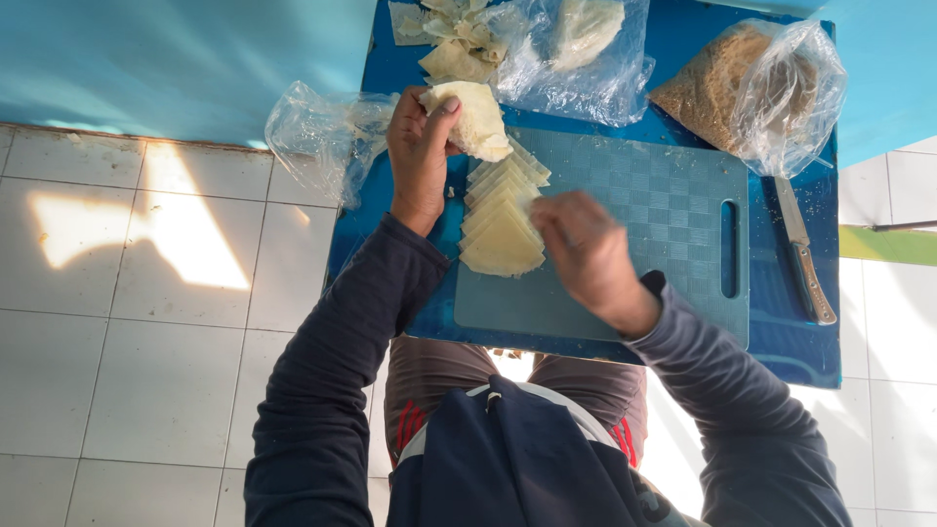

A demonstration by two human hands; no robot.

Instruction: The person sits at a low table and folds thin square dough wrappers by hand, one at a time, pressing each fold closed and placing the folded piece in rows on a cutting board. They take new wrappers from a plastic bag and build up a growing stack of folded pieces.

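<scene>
**A:** ok so what's the setup here? I see a white tiled floor (pixel 146 332), a teal wall, and a small blue table (pixel 791 342) right against it.

**B:** yeah, the person sits at it with a grey-blue cutting board (pixel 644 210) on top. The left hand (pixel 420 156) is gripping a stack of pale folded wrappers (pixel 478 117), thumb pressed over them, at the board's far left corner. The right hand (pixel 586 249) rests at the edge of a fanned row of cut wrapper pieces (pixel 503 220) lying on the board; fingers curled in, can't tell if it's pinching one.

**A:** and the rest?

**B:** a knife (pixel 805 254) with a wooden handle on the table right of the board, a clear bag of brown crumbs (pixel 727 83) above it, a bag with more wrappers (pixel 586 44) at the far edge, loose scraps (pixel 449 39) beside it, and a crumpled empty bag (pixel 322 132) hanging off the left side.
</scene>
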